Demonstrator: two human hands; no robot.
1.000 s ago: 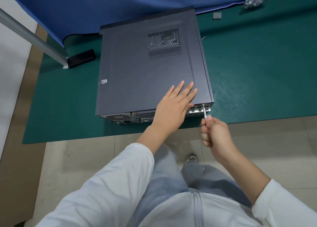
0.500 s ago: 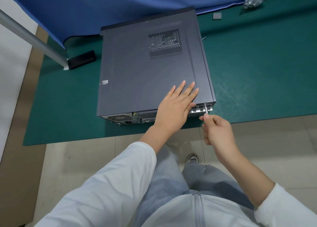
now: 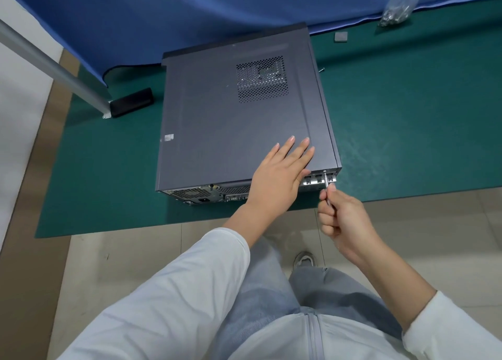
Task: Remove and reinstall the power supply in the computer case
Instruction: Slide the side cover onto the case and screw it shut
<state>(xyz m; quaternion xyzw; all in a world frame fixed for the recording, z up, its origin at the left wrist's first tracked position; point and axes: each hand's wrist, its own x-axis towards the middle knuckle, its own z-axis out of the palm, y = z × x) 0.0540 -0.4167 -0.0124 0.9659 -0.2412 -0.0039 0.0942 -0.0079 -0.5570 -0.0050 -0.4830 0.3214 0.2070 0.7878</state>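
Observation:
A dark grey computer case (image 3: 233, 126) lies on its side on the green mat (image 3: 407, 120), side panel on, rear face toward me. The power supply's grille and socket (image 3: 195, 195) show at the rear's left end. My left hand (image 3: 279, 174) rests flat with straight fingers on the panel's near right corner. My right hand (image 3: 342, 218) grips a thin screwdriver (image 3: 326, 181), whose tip touches the rear edge by the near right corner.
A bag of screws (image 3: 396, 13) and a small grey pad (image 3: 341, 37) lie at the mat's far right. A loose screw (image 3: 322, 70) sits by the case. A black block (image 3: 131, 105) and a metal leg (image 3: 54, 68) stand at left. Blue cloth (image 3: 190, 14) hangs behind.
My right hand and the screwdriver edged slightly toward the case's rear corner. My left hand has stayed flat on the panel.

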